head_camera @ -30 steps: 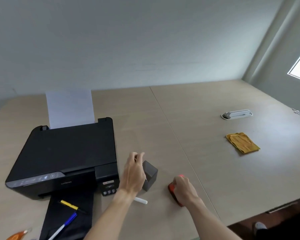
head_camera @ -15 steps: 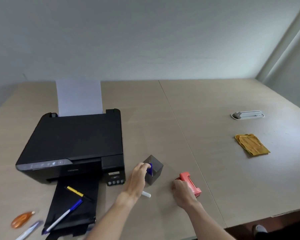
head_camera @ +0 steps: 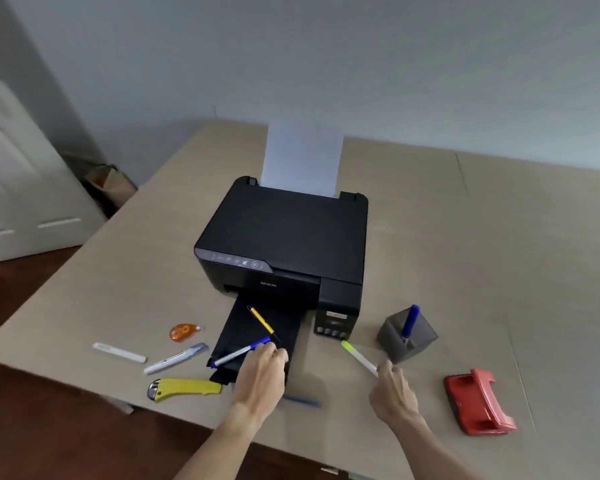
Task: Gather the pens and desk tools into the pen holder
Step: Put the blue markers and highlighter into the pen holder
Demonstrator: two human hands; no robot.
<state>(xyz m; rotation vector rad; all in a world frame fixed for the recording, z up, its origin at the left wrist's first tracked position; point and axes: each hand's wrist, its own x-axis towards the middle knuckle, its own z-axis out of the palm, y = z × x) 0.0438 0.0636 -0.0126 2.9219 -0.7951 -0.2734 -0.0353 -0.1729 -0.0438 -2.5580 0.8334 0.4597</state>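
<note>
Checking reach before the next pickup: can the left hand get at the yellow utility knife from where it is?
Probably yes. The left hand is at the printer's output tray, and the yellow utility knife lies just to its left on bare table, nothing between them.

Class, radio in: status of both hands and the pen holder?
Left hand on blue-capped pen, grip unclear. Right hand pinching green-tipped white marker. Grey square pen holder holds one blue marker.

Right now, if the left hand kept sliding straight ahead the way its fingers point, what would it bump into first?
Probably the blue pen on the printer's output tray; the left hand already seems to touch it. Beyond lies the yellow pen, though depth is uncertain.
</note>
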